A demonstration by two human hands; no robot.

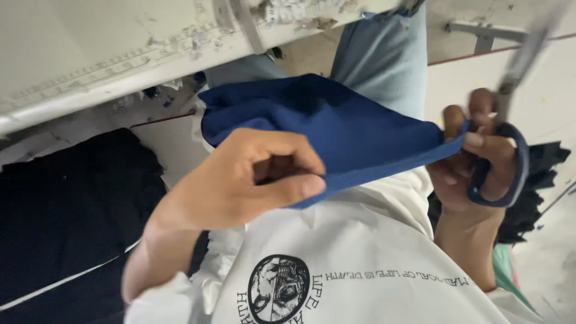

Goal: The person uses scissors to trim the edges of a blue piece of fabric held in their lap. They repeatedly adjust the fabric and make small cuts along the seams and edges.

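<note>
A piece of dark blue fabric [336, 123] is stretched between my two hands over my lap. My left hand [246, 180] pinches its near edge between thumb and curled fingers. My right hand [474, 162] grips the fabric's right corner and also holds scissors [510, 120] with blue handle loops, fingers through the loops, the grey blades pointing up and away. My white printed shirt [360, 264] fills the bottom of the view.
A worn white table edge [120, 66] runs across the top left. Black cloth [66, 210] lies at the left, more dark scraps [540, 180] at the right. My light blue jeans leg [384, 54] is behind the fabric. Pale floor lies beyond.
</note>
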